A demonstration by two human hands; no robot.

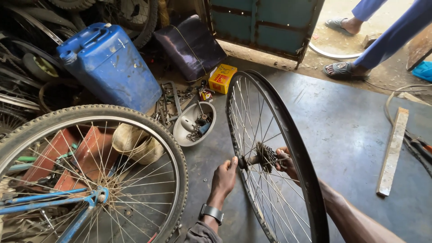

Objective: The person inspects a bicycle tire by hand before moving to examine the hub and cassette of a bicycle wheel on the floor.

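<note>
Grey concrete floor (351, 135) fills the head view, with a doorway at the top where another person's sandalled feet (342, 69) stand on dirt. Clutter lines the left: a blue jerrycan (110, 65), a yellow box (222, 78), a grey bowl (194, 122) of small parts, and a tyred bike wheel (90, 175) in a blue frame. A wooden slat (393, 150) lies on the floor to the right.

At centre a bare rim (274, 153), spoked and tyreless, stands upright on its edge. The left hand (223, 177), a watch on its wrist, is on the near side; thumb and fingers are pressed together on the axle end (242, 162). The right hand (285, 164) reaches round the far side and shows through the spokes, its fingers curled at the sprocket cluster (266, 156); whether they clamp the cluster or the axle behind it I cannot tell.

The work in hand looks like turning or checking the hub while the wheel is steadied. Any next move would call for one hand to hold the axle firm while the other turns against it, with the rim kept upright.

The hub sits directly between the two hands, touched by both.
</note>
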